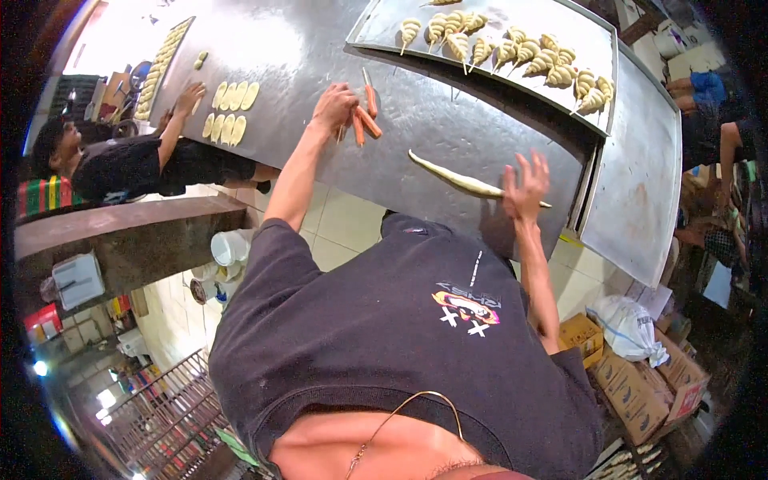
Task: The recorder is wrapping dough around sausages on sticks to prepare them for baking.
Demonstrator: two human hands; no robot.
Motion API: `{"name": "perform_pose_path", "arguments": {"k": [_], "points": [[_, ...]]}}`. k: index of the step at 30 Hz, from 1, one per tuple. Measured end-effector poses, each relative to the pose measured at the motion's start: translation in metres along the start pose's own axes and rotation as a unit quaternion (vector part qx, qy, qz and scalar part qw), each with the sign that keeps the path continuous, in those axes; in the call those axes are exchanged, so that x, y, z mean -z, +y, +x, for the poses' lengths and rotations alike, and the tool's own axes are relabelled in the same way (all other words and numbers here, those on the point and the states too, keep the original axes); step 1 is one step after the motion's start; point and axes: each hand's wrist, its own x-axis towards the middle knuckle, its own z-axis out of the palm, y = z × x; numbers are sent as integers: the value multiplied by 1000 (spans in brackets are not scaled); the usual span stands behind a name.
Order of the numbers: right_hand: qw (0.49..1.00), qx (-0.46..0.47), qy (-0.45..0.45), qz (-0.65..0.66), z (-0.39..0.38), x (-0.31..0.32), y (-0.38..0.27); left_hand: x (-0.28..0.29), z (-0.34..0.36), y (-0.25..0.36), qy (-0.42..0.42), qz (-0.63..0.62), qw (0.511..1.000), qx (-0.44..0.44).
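Observation:
My left hand (336, 109) is at the middle of the metal table, its fingers curled together right beside several orange-red sausages (369, 122). Thin sticks appear to poke out of some of them. Whatever those fingers pinch is hidden under them. To the right, a long pale dough strip (453, 174) lies slantwise, tapering at its ends. Over its right part is my right hand (526, 189), slightly blurred, with fingers spread and apart. The strip passes beneath this hand, and its thin tip shows on the other side.
A tray (358, 34) of spiral dough-wrapped sticks rests at the far right, beside a bare metal sheet (632, 200). Flat dough ovals (234, 96) lie left, near a co-worker's hand (190, 98). Another filled tray (166, 68) stands farther left. Cardboard boxes (636, 400) sit low right.

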Motion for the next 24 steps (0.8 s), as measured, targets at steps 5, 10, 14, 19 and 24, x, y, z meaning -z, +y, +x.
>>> {"name": "perform_pose_path", "arguments": {"k": [5, 10, 14, 19, 24], "points": [[980, 141, -95, 99, 9, -38, -54, 15, -47, 51, 231, -215, 907, 279], [967, 185, -119, 127, 17, -86, -105, 30, -55, 171, 232, -706, 507, 438], [965, 120, -161, 171, 24, -108, -110, 24, -50, 228, 207, -821, 331, 416], [896, 2, -169, 410, 16, -40, -139, 41, -34, 249, 145, -824, 339, 431], [920, -6, -145, 364, 14, -23, -125, 46, -12, 262, 104, -860, 341, 365]]}}
